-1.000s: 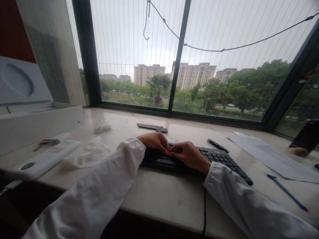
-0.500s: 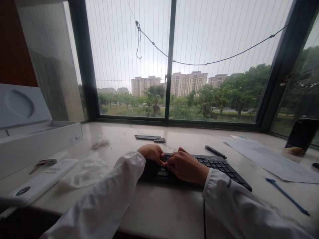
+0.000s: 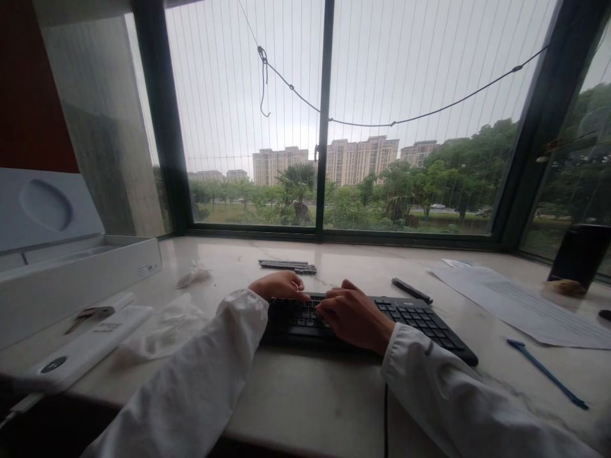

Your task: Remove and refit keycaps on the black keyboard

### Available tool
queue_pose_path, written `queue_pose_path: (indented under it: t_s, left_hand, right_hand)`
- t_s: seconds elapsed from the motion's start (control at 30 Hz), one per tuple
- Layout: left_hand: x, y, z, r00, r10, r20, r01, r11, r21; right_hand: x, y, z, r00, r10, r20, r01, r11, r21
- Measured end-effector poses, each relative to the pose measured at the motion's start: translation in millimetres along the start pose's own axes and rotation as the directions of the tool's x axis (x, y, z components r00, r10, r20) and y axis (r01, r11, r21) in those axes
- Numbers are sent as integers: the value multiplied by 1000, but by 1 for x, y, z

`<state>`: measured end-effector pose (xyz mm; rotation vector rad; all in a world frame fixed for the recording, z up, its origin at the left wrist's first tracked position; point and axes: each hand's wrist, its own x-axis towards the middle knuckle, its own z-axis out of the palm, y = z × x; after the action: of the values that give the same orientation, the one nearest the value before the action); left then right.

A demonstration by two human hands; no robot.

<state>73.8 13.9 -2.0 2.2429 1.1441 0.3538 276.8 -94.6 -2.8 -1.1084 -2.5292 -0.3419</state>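
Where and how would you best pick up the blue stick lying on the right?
I'd pinch the blue stick at its middle, coming from above and closing across its narrow width. It is long and thin, lying flat and slantwise on the counter, with both long sides exposed. The right hand, now at the keyboard, seems the handier one.

keyboard (image 3: 422,321) on countertop (image 3: 305,394), keycaps (image 3: 287,266) lined up behind it, paper sheet (image 3: 520,306) off to right, box (image 3: 86,270) way over left
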Motion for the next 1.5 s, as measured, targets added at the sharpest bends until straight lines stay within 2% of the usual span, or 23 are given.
queue_pose_path:
  t_s: [0.07,0.17,0.27,0.37,0.43,0.57,0.7,0.8,0.87,0.9,1.0,1.2,1.4,1.5]
  left_hand:
    - [3,-17,-8,977,-92,-195,92,996,-10]
    - [5,-37,-17,863,-256,-435,303,952,41]
    - [4,-45,-21,760,-301,-576,456,879,142]
    - [3,-44,-19,716,-269,-644,524,817,242]
    - [3,-42,-16,722,-224,-654,527,791,311]
    - [1,-41,-12,773,-140,-619,472,778,414]
    - [2,-39,-9,803,-129,-581,451,769,453]
    - [12,-33,-7,825,-156,-543,440,779,446]
    - [25,-29,-6,801,-249,-544,478,812,333]
    - [32,-27,-6,762,-335,-554,528,818,231]
    - [56,-24,-8,694,-481,-535,610,788,83]
    - [84,-27,-8,608,-602,-518,669,740,-76]
    - [88,-23,-2,569,-630,-528,672,726,-142]
    - [86,-20,-1,593,-614,-521,637,753,-163]
  right_hand:
    - [0,-1,1,1000,4,-20,-4,1000,25]
    - [-1,-3,4,1000,-31,-3,31,998,54]
    - [-2,-3,8,1000,9,-25,-8,999,42]
    - [-3,-1,11,999,33,-22,-33,999,38]
    - [-2,-1,12,998,44,-33,-43,998,36]
    - [1,3,7,992,111,-53,-111,994,8]
    - [2,15,3,952,298,-65,-303,949,-91]
    - [1,25,3,920,389,-36,-391,913,-117]
    - [0,30,5,907,419,-41,-420,901,-110]
    - [-1,32,6,903,426,-53,-429,897,-106]
    - [-2,34,7,900,428,-83,-435,895,-95]
    - [-1,33,8,904,417,-96,-424,903,-76]
    - [0,33,10,908,403,-111,-412,909,-65]
    - [0,33,9,911,395,-121,-404,913,-63]
